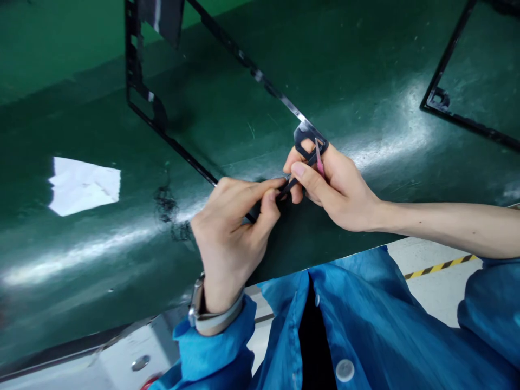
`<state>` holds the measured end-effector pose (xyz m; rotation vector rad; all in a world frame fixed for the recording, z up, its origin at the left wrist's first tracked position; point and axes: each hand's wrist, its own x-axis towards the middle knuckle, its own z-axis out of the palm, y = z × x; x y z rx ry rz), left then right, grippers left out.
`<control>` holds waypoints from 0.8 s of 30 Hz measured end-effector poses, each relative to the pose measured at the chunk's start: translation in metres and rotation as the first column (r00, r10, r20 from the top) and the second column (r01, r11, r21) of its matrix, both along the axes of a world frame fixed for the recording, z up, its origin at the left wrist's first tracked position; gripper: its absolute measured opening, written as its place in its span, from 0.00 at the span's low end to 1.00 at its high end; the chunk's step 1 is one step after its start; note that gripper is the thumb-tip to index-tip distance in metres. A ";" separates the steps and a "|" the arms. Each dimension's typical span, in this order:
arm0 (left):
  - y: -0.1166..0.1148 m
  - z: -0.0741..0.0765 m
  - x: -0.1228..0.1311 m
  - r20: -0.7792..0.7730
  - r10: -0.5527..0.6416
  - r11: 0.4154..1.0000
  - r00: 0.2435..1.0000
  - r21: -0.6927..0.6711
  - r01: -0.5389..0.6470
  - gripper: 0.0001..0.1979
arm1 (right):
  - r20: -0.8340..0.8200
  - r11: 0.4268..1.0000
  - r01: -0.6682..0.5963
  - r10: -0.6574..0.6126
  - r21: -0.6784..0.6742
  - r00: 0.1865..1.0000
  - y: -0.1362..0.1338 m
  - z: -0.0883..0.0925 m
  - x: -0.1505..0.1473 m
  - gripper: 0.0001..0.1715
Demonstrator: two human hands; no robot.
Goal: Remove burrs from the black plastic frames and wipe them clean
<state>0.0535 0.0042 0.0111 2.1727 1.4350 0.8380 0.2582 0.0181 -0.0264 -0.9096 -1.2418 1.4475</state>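
Note:
A thin black rectangular frame is tilted above the green table, one of its edges running between my hands. My left hand is closed, thumb and forefinger pinching that edge near its middle; what else lies between the fingertips is hidden. My right hand grips the same edge close to the corner, which has a cut-out. Tucked in the right hand is a slim pink tool with a pointed metal tip, perhaps tweezers. The tip points up across the frame's corner.
On the green table lies a torn white paper at left. A tangle of thin black strands sits beside my left hand. Another black frame is at the far right. The table's front edge runs close to my body.

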 end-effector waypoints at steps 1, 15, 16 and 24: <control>0.000 0.002 -0.002 0.001 0.013 1.000 1.000 -0.005 -0.013 0.10 | -0.001 1.000 -0.004 0.004 0.000 1.000 0.000 -0.001 0.000 0.22; 0.002 0.017 0.003 -0.101 -0.028 0.997 0.994 -0.073 0.020 0.05 | 0.047 0.996 -0.040 0.036 0.081 0.998 0.000 0.004 0.004 0.20; 0.003 0.017 0.003 -0.100 -0.039 0.996 0.994 -0.086 0.030 0.05 | 0.058 0.995 -0.047 0.042 0.089 0.997 -0.001 0.005 0.005 0.21; 0.000 0.014 -0.004 -0.097 0.021 0.988 0.995 -0.147 -0.035 0.07 | -0.007 1.000 -0.029 0.029 0.009 1.000 -0.001 0.003 0.001 0.23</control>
